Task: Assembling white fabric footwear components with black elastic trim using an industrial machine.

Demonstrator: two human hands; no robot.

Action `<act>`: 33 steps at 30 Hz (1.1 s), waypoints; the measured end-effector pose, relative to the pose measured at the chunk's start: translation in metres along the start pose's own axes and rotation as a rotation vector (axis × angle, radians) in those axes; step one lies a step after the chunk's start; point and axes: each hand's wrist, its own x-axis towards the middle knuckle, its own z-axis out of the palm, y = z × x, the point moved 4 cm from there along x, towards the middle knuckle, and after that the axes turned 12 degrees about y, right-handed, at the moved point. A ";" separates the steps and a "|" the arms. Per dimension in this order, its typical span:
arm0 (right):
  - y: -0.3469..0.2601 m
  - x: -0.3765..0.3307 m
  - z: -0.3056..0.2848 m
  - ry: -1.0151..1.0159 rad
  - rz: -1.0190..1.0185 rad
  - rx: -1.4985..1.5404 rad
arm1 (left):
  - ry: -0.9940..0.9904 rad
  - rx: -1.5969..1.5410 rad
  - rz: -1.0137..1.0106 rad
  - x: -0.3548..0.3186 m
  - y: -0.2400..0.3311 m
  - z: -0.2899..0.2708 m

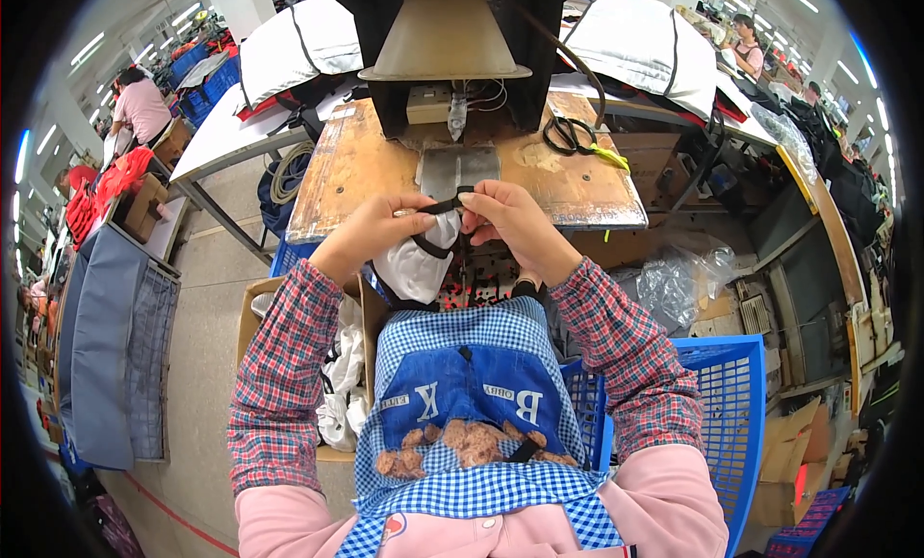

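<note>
Both my hands are raised over the near edge of a worn wooden work table (366, 168). Between them runs a short black strap (445, 207), pinched in my left hand (377, 231) at one end and in my right hand (515, 221) at the other. A white fabric piece with black edging (416, 269) hangs below the strap, beside my left hand. Just beyond my hands a metal plate (460, 169) is set in the table, under a machine head with a beige cone-shaped cover (448, 43).
Black-handled scissors (570, 136) lie at the table's right. An open carton (332, 454) with white fabric pieces (342, 375) stands at my left, a blue plastic basket (736, 404) at my right. White padded pieces (298, 48) sit on side tables. Co-workers (144, 107) are farther off.
</note>
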 end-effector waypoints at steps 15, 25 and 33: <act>0.002 0.060 -0.003 0.114 0.063 0.374 | 0.050 -0.307 -0.068 0.064 -0.002 -0.008; -0.002 0.066 -0.004 0.156 0.063 0.393 | 0.097 -0.364 -0.096 0.066 0.004 -0.009; -0.004 0.067 -0.003 0.161 0.059 0.418 | 0.136 -0.414 -0.078 0.066 0.003 -0.008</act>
